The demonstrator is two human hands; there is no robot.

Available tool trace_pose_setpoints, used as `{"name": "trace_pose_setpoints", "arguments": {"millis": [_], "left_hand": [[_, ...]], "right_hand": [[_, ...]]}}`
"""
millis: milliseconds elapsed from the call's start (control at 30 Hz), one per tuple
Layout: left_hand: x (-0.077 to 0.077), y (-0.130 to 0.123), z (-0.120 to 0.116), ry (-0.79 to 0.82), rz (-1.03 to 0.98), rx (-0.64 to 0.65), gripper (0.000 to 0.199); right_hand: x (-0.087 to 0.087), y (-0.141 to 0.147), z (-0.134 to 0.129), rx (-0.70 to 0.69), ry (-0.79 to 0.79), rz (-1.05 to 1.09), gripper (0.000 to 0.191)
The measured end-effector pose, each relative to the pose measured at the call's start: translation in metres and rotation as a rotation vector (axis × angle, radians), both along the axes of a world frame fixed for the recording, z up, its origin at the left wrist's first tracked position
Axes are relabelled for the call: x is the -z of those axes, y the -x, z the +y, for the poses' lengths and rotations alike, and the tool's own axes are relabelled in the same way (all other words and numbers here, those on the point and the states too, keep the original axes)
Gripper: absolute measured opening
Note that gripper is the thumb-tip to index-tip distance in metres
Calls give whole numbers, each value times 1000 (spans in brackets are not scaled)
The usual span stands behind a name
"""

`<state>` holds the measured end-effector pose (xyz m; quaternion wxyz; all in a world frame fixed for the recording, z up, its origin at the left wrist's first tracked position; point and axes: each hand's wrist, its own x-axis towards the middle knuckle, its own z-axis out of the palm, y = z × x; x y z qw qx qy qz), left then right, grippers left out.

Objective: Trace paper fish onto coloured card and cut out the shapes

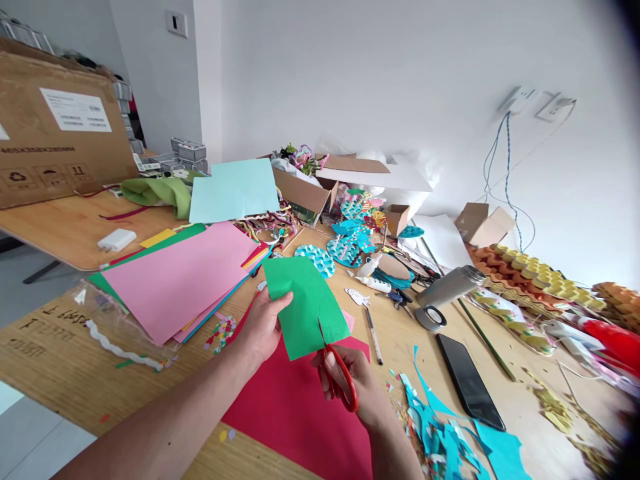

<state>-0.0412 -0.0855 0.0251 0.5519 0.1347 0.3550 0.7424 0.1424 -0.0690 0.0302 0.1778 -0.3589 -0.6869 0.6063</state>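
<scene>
Clock ctr = bright-green four-sided paper sheet point(305, 300), held up off the tbl in front of the wearer; 12 = away. Nearest, at 6: big flat red paper sheet point(300, 413) on the light-wood table point(210, 460). At 4–5: torn-looking pile of turquoise paper scraps point(435, 427). R hand point(353, 380) at 5, fingers wrapped arnd red-handled metal scissors point(349, 375); one blade lies over the green sheet's near edge. L hand point(263, 327) at 8, pinching the same sheet, thumb on top; other fingertips hidden behind it. At 4: flat black phone point(470, 380), w/ slim clear-barrelled pen point(373, 335) btwn it & the sheet. At 9: stacked coloured paper, pink sheet point(185, 280) on top. At 3: tilted silver metal bottle point(453, 288). Farther, 11: pale-blue rectangular sheet point(235, 190). Far, 10: large brown cardboard box point(50, 153).
</scene>
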Motion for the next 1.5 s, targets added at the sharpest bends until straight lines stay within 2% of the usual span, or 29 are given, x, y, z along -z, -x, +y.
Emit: {"name": "trace_pose_setpoints", "arguments": {"millis": [267,600,867,1000,1167,1333,1500], "left_hand": [[1,0,0,20,-45,-12,44],[0,-2,0,-35,64,-38,45],[-2,-1,0,-16,80,-39,45],[0,-2,0,-15,99,-69,44],[2,0,2,-39,146,-111,45],[4,2,4,-135,258,-174,43],[7,1,3,-144,295,-151,40]], "right_hand": [[1,1,-1,36,10,-47,51],[-2,4,-2,42,2,-28,55],[-3,-1,-1,-23,38,30,59],[-3,0,-2,8,78,-9,58],[-4,-1,-1,-2,97,-37,62],[-6,-2,0,-19,98,-43,63],[-9,-2,-1,-9,90,-81,65]]}}
